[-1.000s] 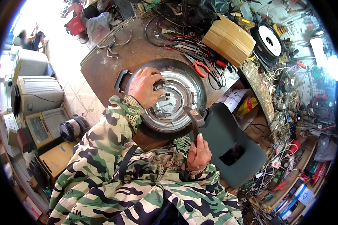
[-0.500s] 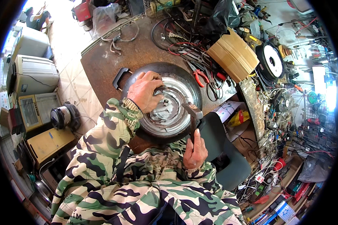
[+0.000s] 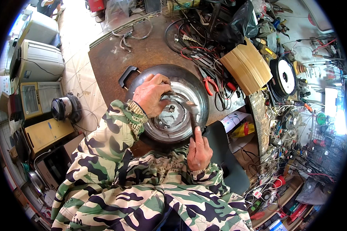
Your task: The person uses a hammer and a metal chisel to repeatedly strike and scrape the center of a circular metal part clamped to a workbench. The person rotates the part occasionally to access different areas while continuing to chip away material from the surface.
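Worn brown table (image 3: 110, 57) carries a dark round pan (image 3: 198, 82), its handle (image 3: 127, 76) at ten o'clock, pliers (image 3: 209, 85) at two. Left hand (image 3: 151, 96) pinches a small dark piece (image 3: 168, 93), kind unclear, at twelve o'clock of the pan's centre. Right hand (image 3: 199, 151) grips a hammer (image 3: 194, 115), forefinger along the shaft, head at three; contact cannot be told. Advised: short, square blows, pinching fingers clear.

Left hand (image 3: 151, 96) curled in what looks like a pinch; right hand (image 3: 199, 153) clenched, forefinger (image 3: 198, 135) extended forward.
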`<state>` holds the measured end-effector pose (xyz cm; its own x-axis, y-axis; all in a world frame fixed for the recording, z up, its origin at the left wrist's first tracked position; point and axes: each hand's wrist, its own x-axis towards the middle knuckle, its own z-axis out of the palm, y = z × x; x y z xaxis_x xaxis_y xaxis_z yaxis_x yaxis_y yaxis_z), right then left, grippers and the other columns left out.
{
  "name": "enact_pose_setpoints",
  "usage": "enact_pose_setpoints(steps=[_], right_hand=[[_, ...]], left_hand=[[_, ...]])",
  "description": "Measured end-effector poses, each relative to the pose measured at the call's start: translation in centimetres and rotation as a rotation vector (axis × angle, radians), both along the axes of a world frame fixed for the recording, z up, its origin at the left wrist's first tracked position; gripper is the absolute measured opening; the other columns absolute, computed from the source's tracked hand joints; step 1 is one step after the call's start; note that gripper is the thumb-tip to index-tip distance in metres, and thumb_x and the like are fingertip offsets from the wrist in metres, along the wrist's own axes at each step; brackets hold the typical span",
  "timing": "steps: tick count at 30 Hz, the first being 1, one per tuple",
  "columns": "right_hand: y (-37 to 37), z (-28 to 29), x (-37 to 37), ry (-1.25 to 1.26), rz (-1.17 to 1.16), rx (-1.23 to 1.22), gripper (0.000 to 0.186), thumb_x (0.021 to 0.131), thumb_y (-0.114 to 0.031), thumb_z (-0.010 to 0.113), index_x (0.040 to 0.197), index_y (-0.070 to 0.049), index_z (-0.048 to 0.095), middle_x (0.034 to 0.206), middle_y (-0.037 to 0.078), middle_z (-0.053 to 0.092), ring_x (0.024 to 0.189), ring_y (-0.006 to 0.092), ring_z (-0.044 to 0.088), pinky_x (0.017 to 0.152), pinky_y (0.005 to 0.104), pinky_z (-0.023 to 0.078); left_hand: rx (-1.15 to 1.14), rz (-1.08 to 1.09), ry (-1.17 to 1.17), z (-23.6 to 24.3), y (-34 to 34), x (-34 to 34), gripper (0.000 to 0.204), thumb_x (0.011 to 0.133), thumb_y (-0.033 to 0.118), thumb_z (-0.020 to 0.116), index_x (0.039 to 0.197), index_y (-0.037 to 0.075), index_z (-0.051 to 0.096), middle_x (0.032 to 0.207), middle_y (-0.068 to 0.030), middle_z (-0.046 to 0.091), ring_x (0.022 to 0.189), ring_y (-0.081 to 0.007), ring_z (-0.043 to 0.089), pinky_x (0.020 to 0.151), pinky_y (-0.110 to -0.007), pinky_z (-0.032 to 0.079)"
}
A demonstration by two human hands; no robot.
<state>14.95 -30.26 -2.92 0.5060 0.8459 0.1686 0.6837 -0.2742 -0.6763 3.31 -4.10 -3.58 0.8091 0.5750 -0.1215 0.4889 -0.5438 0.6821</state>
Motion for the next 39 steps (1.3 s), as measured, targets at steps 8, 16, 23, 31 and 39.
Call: enact_pose_setpoints(steps=[8, 16, 23, 31, 39], right_hand=[[0.6, 0.0, 1.0, -0.004, 0.088, 0.018, 0.055, 0.095, 0.002, 0.074, 0.149, -0.002, 0.064, 0.086, 0.017, 0.061, 0.068, 0.0379, 0.062, 0.059, 0.0467, 0.051], [0.6, 0.6, 4.4, -0.188, 0.282, 0.130, 0.052, 0.081, 0.004, 0.080, 0.132, -0.007, 0.076, 0.096, 0.015, 0.068, 0.069, 0.0295, 0.068, 0.055, 0.0401, 0.055], [1.2, 0.8, 9.7, -0.271, 0.797, 0.164, 0.076, 0.079, -0.007, 0.081, 0.152, -0.020, 0.066, 0.113, 0.019, 0.058, 0.068, 0.0253, 0.062, 0.056, 0.0367, 0.053], [5.4, 1.0, 14.9, -0.343, 1.058, 0.161, 0.073, 0.085, -0.016, 0.080, 0.155, -0.022, 0.063, 0.104, 0.015, 0.057, 0.066, 0.0196, 0.059, 0.053, 0.0346, 0.050], [6.8, 2.4, 15.9, -0.423, 1.140, 0.155, 0.067, 0.086, -0.021, 0.075, 0.152, -0.029, 0.068, 0.098, 0.012, 0.055, 0.065, 0.0179, 0.055, 0.054, 0.0328, 0.047]], left_hand=[[-0.022, 0.014, 0.005, 0.3, 0.3, -0.5, 0.039, 0.074, 0.007, 0.091, 0.111, 0.013, 0.080, 0.129, -0.0075, 0.065, 0.123, -0.0337, 0.061, 0.101, -0.045, 0.054], [-0.060, 0.027, 0.031, 0.6, 0.6, -0.6, 0.037, 0.074, 0.009, 0.091, 0.109, 0.015, 0.081, 0.129, -0.0071, 0.065, 0.123, -0.0332, 0.061, 0.102, -0.045, 0.054], [-0.081, 0.020, 0.008, 0.6, 1.3, -1.0, 0.035, 0.075, 0.011, 0.091, 0.109, 0.015, 0.081, 0.129, -0.0078, 0.065, 0.123, -0.0333, 0.061, 0.104, -0.047, 0.053], [-0.102, 0.017, 0.031, 1.5, 1.8, -1.6, 0.033, 0.077, 0.013, 0.087, 0.110, 0.013, 0.081, 0.129, -0.0044, 0.065, 0.121, -0.0326, 0.059, 0.105, -0.045, 0.053], [-0.082, 0.039, 0.014, 1.5, 1.5, -2.0, 0.036, 0.075, 0.009, 0.088, 0.109, 0.016, 0.081, 0.130, -0.0045, 0.065, 0.123, -0.0313, 0.060, 0.105, -0.045, 0.053]])
